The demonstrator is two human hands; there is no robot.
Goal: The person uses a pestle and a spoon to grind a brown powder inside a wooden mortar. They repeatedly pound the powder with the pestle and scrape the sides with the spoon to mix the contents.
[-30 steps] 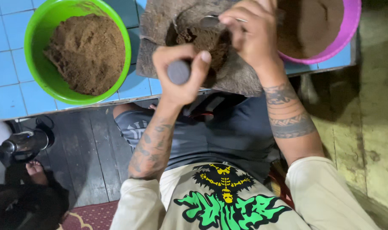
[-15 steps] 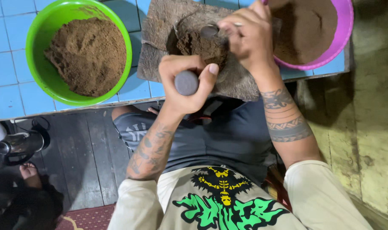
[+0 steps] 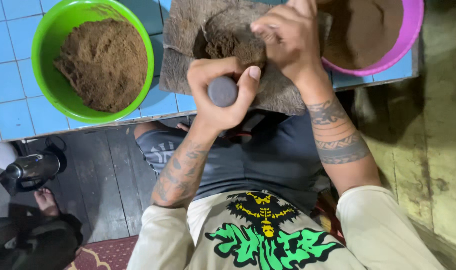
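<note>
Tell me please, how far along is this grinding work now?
Done, it seems: the green bowl and pink bowl each hold brown powder. In hand: the left hand grips a grey pestle, and the right hand rests on a dark clump on the stone slab. Left: that clump looks coarse, so it probably needs more grinding.

I counted two bowls: one green bowl [image 3: 48, 75] at ten o'clock, one pink bowl [image 3: 405, 35] at two o'clock. One stone slab [image 3: 183, 40] sat at twelve, and two hands worked there.
</note>
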